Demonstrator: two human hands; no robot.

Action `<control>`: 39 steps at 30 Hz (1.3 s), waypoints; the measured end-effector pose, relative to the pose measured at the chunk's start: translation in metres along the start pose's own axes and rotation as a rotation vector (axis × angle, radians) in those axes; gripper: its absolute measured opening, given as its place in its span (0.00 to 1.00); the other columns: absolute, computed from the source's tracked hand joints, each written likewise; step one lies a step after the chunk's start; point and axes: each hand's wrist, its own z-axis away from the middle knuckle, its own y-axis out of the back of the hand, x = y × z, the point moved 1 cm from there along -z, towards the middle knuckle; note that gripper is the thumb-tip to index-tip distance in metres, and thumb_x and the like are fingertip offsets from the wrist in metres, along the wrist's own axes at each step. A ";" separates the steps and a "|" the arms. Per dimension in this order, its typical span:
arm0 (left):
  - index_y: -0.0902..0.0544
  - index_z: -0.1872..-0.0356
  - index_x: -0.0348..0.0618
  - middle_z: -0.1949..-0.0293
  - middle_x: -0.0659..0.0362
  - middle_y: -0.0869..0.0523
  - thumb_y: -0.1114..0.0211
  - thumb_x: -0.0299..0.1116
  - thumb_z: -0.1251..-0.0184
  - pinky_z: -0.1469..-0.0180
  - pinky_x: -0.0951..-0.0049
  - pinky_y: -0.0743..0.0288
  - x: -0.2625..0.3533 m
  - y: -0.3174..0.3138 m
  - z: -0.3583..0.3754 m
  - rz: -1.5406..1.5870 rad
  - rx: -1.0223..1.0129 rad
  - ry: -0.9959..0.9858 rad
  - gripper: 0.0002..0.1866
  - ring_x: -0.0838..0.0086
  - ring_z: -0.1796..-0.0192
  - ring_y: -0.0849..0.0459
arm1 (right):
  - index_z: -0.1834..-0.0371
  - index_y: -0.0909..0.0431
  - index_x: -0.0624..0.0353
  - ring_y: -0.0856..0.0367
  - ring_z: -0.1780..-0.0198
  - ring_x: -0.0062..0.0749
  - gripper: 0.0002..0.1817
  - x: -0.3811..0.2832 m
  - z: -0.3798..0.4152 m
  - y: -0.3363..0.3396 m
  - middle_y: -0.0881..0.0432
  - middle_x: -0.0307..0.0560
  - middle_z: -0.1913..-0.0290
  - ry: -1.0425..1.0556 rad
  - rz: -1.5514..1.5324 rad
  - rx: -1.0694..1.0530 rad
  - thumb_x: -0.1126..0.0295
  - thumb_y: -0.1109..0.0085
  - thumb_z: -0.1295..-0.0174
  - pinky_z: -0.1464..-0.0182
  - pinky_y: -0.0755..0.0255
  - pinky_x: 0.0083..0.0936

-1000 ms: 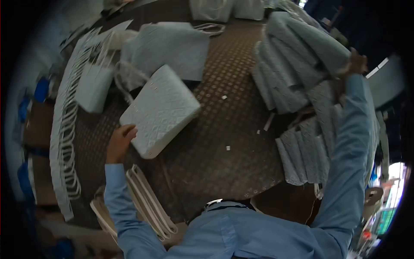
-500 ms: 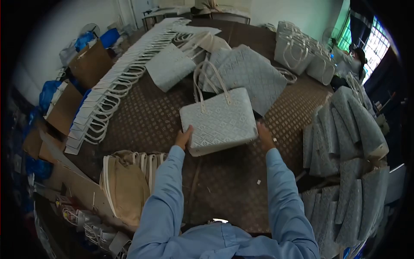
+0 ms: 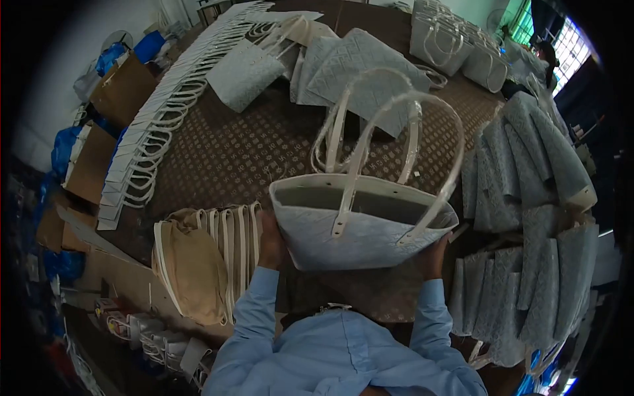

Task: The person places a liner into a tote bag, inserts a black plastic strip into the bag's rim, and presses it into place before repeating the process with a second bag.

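Tote bag point(image 3: 370, 241), pale grey w/ a quilted-look pattern, sits near & mid, btwn the two hands, over the near part of the brown patterned table point(image 3: 224, 152). Long axis runs left–right, across the person's front, right end a touch nearer; both ends w/in grasp. Mouth point(image 3: 370, 193) gapes up, dark inside; two clear-wrapped handles point(image 3: 354, 173) rise from the rim & lean far/right. Whether the base rests on the table or hangs just above: can't tell.

Left hand point(image 3: 269, 243) holds the left end, palm side toward the bag, so bag lies directly right of it. Finger spread there too dark to tell. Right hand point(image 3: 434, 254) holds the right end just below the rim corner, bag lying left & slightly far of it; fingertips partly hidden. Neither hand is clearly nearer: each has its own end, approx. same reach, w/ right hand set a bit nearer the person.

Left hand also has the tan folded pieces point(image 3: 191, 267) just left of it. Right hand has the stacked grey pieces point(image 3: 545, 264) just right. Flat grey panels point(image 3: 366, 69) & a smaller bag point(image 3: 244, 74) lie far, beyond the handles.
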 end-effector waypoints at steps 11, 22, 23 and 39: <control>0.43 0.34 0.31 0.47 0.50 0.24 0.41 0.41 0.33 0.40 0.74 0.35 0.035 -0.063 0.052 -0.287 0.186 -0.222 0.34 0.70 0.42 0.28 | 0.31 0.47 0.63 0.44 0.31 0.37 0.31 -0.044 0.087 -0.036 0.43 0.52 0.31 0.518 0.680 0.177 0.55 0.59 0.30 0.31 0.52 0.30; 0.43 0.33 0.34 0.34 0.45 0.38 0.44 0.53 0.35 0.35 0.66 0.41 0.024 -0.033 0.110 -0.506 0.395 -0.371 0.39 0.58 0.33 0.37 | 0.37 0.36 0.65 0.34 0.36 0.42 0.25 -0.079 0.094 -0.091 0.35 0.56 0.35 0.967 0.979 0.134 0.57 0.61 0.28 0.38 0.38 0.34; 0.37 0.36 0.33 0.37 0.46 0.32 0.42 0.51 0.35 0.37 0.66 0.39 0.025 -0.015 0.129 -0.700 0.460 -0.384 0.36 0.60 0.35 0.33 | 0.38 0.34 0.65 0.32 0.38 0.42 0.25 -0.086 0.093 -0.087 0.34 0.56 0.37 1.046 1.009 0.236 0.56 0.61 0.28 0.39 0.36 0.34; 0.34 0.36 0.49 0.39 0.51 0.31 0.37 0.64 0.48 0.40 0.65 0.34 -0.035 0.441 0.285 0.659 0.974 -0.089 0.42 0.63 0.38 0.32 | 0.43 0.31 0.68 0.25 0.47 0.37 0.19 0.057 0.113 -0.286 0.26 0.54 0.44 1.069 1.133 -0.175 0.67 0.51 0.32 0.45 0.31 0.28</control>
